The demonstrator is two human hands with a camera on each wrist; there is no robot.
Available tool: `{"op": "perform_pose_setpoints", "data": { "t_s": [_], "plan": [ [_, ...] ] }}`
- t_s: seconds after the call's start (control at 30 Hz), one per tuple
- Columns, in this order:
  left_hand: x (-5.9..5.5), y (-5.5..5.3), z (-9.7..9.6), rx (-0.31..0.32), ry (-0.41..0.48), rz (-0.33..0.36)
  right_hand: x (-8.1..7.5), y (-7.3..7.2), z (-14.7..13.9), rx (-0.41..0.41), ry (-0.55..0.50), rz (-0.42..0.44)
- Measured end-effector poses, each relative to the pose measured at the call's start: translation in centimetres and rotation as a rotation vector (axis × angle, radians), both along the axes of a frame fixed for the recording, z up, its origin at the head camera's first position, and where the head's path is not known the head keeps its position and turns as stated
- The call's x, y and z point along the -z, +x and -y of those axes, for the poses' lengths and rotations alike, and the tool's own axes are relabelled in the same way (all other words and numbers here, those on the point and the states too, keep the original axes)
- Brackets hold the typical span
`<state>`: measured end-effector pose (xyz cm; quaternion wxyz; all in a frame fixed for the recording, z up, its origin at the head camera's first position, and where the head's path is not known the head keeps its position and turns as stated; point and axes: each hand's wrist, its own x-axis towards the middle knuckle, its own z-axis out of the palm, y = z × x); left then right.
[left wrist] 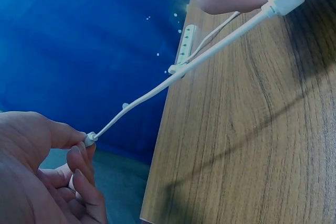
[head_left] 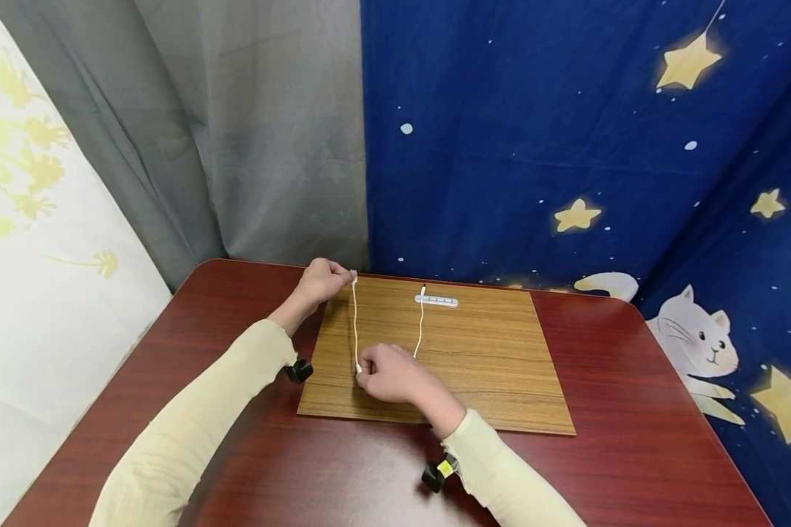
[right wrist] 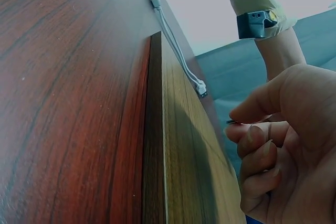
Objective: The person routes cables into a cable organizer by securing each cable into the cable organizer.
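Note:
My left hand [head_left: 323,281] pinches one end of a white cable [head_left: 355,322] between thumb and fingertips at the board's far left corner. My right hand [head_left: 393,375] pinches the white connector [left wrist: 283,1] at the cable's near end, above the wooden board [head_left: 494,366]. The cable hangs almost straight between both hands. In the right wrist view a small metal tip [right wrist: 231,123] pokes out from the right fingertips. A slotted cable holder [head_left: 443,301] lies near the board's far edge. Another length of white cable [head_left: 420,326] runs from its left end to behind my right hand, which hides the rest.
Beside the board's left edge, a white cable with plugs [right wrist: 176,48] lies on the red-brown table [right wrist: 79,103]; the left arm covers that area in the head view. Grey and blue curtains [head_left: 468,183] hang behind the table.

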<state>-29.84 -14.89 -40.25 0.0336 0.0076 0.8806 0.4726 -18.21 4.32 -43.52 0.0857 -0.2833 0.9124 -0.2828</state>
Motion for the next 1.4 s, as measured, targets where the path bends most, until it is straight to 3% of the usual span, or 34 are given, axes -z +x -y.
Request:
{"op": "perform_pose_setpoints", "data": {
  "t_s": [0.37, 1.4],
  "plan": [
    [-0.4, -0.2, -0.3, 0.003, 0.003, -0.004, -0.7, 0.0, -0.3, 0.027, -0.027, 0.018],
    [-0.7, -0.8, -2.5, 0.005, 0.003, -0.001, -0.7, -0.1, -1.6, 0.039, -0.017, -0.010]
  ]
}}
